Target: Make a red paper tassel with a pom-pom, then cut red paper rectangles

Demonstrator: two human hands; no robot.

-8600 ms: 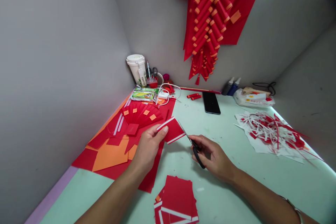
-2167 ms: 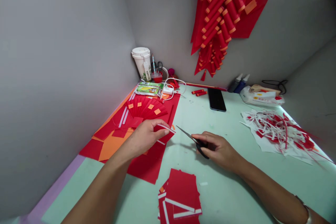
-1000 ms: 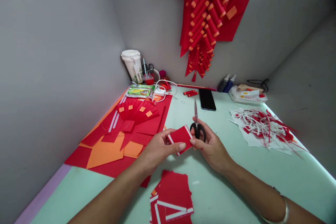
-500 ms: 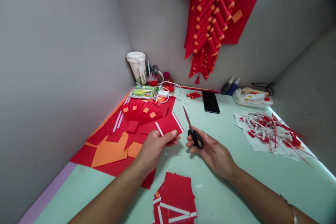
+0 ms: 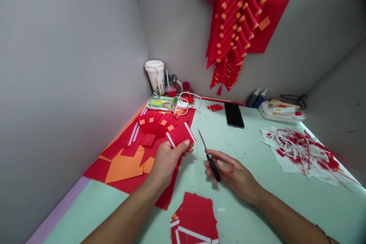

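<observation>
Between thumb and fingers, my left hand (image 5: 168, 160) grips a red paper card (image 5: 179, 134) with a white strip along two opposite edges. My right hand (image 5: 233, 171) is closed around the black handles of a pair of scissors (image 5: 213, 167). Their blades look closed and point up and away, a little to the right of the card and apart from it. Nearer to me, below both hands, lies a stack of similar red cards (image 5: 197, 213), some edged in white.
Red and orange paper sheets (image 5: 126, 164) cover the left side, with a folded red fan (image 5: 156, 124) on them. Farther back are a white cup (image 5: 154, 76), a phone (image 5: 234, 115) and two glue bottles (image 5: 256, 98). Paper scraps (image 5: 300, 148) lie at right. Red firecracker decorations (image 5: 237, 26) hang on the wall.
My right hand has turned the scissors edge-on and lowered them slightly. My left hand still holds the card, now a little farther left over the paper. The whole view has shifted slightly.
</observation>
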